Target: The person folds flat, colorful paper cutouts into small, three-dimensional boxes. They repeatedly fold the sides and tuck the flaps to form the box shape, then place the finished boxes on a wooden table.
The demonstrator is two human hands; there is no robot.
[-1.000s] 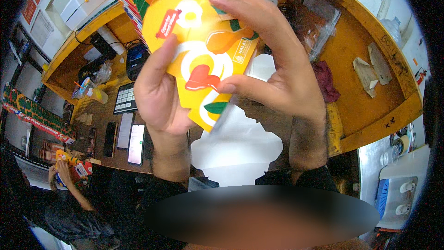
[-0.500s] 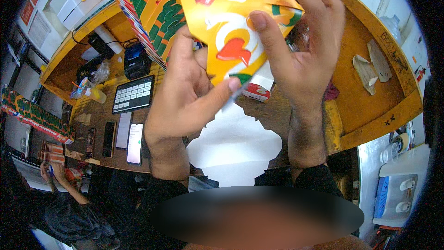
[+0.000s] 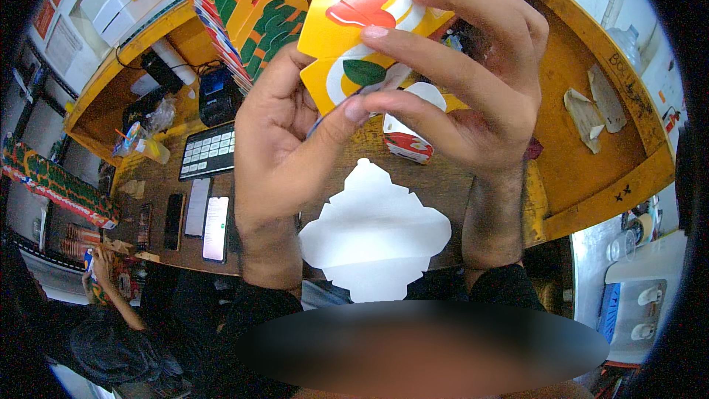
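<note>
A yellow printed cardboard carton with white, red and green shapes is held up over the table, partly bent. My left hand grips its lower left edge, thumb in front and the other fingers mostly behind. With its fingertips, my right hand presses the carton's front face and lower edge, close to my left thumb. Below them a flat white die-cut blank lies at the table's near edge. Behind my hands stands a small white-and-red box, partly covered by my right fingers.
Stacked printed carton blanks rise at the back left. Left on the table are a tablet, several phones, a drink cup and a black device. A co-worker's hand works at lower left.
The carton has shifted upward and turned in my hands. My right hand's fingers have moved down across its face, toward my left thumb. The co-worker's hands now hold a blue-and-green item.
</note>
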